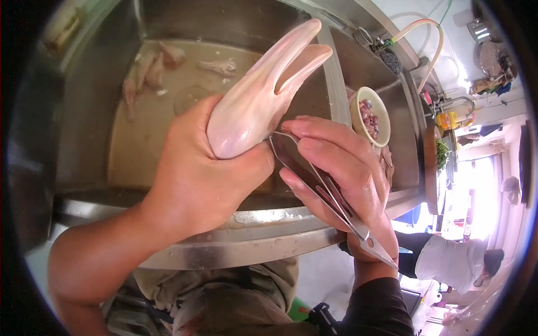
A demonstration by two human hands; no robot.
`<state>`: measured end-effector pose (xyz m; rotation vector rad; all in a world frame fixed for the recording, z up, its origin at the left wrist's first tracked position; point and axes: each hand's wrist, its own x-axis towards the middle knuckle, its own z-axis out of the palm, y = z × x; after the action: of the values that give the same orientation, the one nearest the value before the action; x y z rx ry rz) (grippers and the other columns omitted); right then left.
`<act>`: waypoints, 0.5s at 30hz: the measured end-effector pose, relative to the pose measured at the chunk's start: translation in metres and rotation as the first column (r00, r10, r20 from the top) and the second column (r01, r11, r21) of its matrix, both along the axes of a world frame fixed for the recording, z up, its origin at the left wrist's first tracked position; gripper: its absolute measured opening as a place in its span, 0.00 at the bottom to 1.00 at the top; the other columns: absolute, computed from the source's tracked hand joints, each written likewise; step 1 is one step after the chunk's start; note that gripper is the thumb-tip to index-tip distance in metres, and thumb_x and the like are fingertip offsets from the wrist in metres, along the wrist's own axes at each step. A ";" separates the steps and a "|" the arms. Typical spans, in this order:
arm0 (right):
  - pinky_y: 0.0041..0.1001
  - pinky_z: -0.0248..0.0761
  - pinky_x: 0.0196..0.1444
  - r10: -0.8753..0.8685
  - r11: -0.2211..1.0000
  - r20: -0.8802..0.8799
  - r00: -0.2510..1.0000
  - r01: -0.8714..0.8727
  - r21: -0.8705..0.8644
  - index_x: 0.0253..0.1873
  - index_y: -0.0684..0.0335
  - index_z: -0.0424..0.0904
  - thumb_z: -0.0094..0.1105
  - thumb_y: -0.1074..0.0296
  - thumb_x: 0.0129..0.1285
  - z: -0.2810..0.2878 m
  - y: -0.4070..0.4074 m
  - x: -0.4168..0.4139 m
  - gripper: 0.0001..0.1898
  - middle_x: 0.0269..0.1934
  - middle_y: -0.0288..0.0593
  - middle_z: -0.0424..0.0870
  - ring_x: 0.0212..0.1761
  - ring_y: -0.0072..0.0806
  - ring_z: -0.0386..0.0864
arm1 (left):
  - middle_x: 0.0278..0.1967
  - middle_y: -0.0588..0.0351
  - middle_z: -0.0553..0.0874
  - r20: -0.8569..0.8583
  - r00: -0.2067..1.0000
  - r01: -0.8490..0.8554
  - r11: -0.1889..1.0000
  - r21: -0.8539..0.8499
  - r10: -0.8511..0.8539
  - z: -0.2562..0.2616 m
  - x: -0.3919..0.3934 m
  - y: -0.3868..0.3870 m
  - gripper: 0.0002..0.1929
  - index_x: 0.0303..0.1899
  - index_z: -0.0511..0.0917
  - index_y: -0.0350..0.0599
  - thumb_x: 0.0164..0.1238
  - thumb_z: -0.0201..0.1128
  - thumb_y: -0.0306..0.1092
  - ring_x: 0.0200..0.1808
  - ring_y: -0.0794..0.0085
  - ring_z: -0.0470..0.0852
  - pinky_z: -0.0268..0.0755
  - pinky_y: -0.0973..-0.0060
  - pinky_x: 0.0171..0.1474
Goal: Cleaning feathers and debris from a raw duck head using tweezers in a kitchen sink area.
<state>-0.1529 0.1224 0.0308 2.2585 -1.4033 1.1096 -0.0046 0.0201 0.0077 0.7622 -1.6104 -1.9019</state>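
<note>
My left hand (206,176) is wrapped around a plucked duck head (243,105), its bill parted and pointing to the upper right. In my right hand (349,159) are metal tweezers (313,168), held between thumb and fingers. Their two prongs stand apart, with the tips close to the underside of the head, beside my left thumb. Whether the tips touch the skin cannot be made out. Below both hands lies a stainless steel sink basin (96,126) with shallow cloudy water. Several pale poultry pieces (153,69) rest at its far left, and a single one (218,66) lies nearer the middle.
A cream bowl of dark red giblets (370,117) stands in the neighbouring basin, with more poultry pieces (386,159) beside it. A hose (437,46) runs along the wall. Chopped greens (442,154) lie on a round board (431,172). Another person (449,260) stands in the background.
</note>
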 end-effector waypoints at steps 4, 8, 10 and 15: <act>0.35 0.82 0.38 -0.016 1.000 -0.036 0.999 0.016 0.005 0.45 0.78 0.75 0.72 0.78 0.49 0.002 0.000 0.001 0.19 0.40 0.61 0.81 0.39 0.46 0.83 | 0.29 0.59 0.80 0.016 1.000 0.011 1.000 -0.002 -0.011 -0.001 0.000 0.001 0.21 0.53 0.72 0.37 0.59 0.65 0.29 0.16 0.85 0.73 0.65 0.84 0.13; 0.34 0.82 0.38 -0.017 1.000 -0.050 0.999 0.018 0.006 0.44 0.78 0.75 0.72 0.77 0.49 0.003 0.000 0.000 0.19 0.40 0.61 0.81 0.39 0.45 0.83 | 0.29 0.59 0.80 0.009 1.000 0.019 1.000 -0.005 -0.019 0.000 0.000 0.001 0.21 0.54 0.72 0.37 0.58 0.65 0.29 0.16 0.85 0.73 0.65 0.84 0.13; 0.34 0.82 0.38 -0.010 1.000 -0.047 0.999 0.010 0.005 0.44 0.78 0.76 0.72 0.77 0.49 0.002 -0.001 0.000 0.19 0.40 0.61 0.81 0.38 0.45 0.83 | 0.28 0.59 0.80 0.013 1.000 0.015 1.000 -0.020 -0.015 -0.001 0.000 0.001 0.21 0.54 0.72 0.37 0.58 0.65 0.29 0.15 0.85 0.73 0.65 0.84 0.13; 0.33 0.82 0.37 -0.005 1.000 -0.063 0.998 0.005 -0.003 0.43 0.78 0.76 0.72 0.77 0.49 0.003 -0.002 0.000 0.18 0.40 0.61 0.82 0.38 0.44 0.83 | 0.28 0.59 0.80 0.015 1.000 0.019 1.000 -0.017 -0.019 -0.001 0.001 0.001 0.21 0.53 0.72 0.37 0.58 0.65 0.29 0.15 0.85 0.73 0.65 0.84 0.13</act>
<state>-0.1530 0.1207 0.0342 2.2662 -1.3807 1.0295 -0.0038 0.0207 0.0063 0.7579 -1.6463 -1.8981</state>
